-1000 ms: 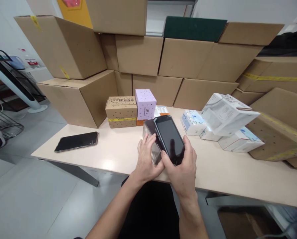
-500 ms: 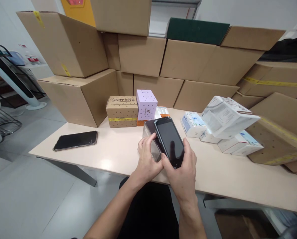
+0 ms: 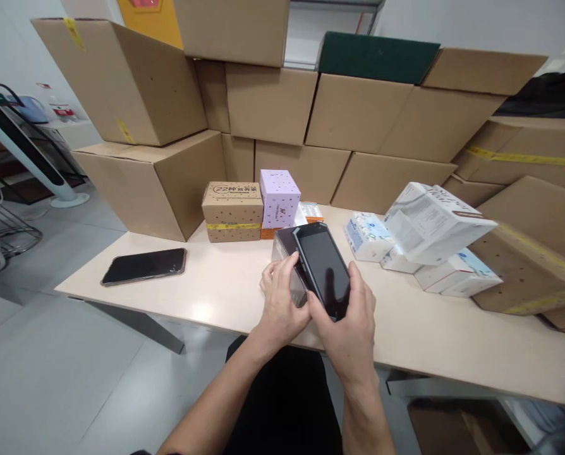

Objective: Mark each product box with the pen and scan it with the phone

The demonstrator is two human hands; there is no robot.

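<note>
A dark rugged phone (image 3: 324, 265), its screen dark and facing up, is in my right hand (image 3: 351, 322), with fingers along the right edge and the thumb at the lower left corner. Behind and left of the phone stands a small box (image 3: 284, 245) with a dark top and silvery side, partly covered. My left hand (image 3: 282, 303) wraps the near left part of this box. Its index fingertip lies at the phone's left edge, and both thumbs come close together. How firmly the left fingers press is hidden.
Another phone (image 3: 144, 266) lies on the table (image 3: 216, 287) at left. A brown printed carton (image 3: 232, 212) and a lilac box (image 3: 280, 199) stand behind my hands. White boxes (image 3: 368, 237) and a plastic-wrapped pack (image 3: 437, 224) are at right. Large cardboard boxes (image 3: 358, 114) line the back.
Almost nothing differs. Both hands, the rugged phone and the small box keep their places; the view shifts very slightly.
</note>
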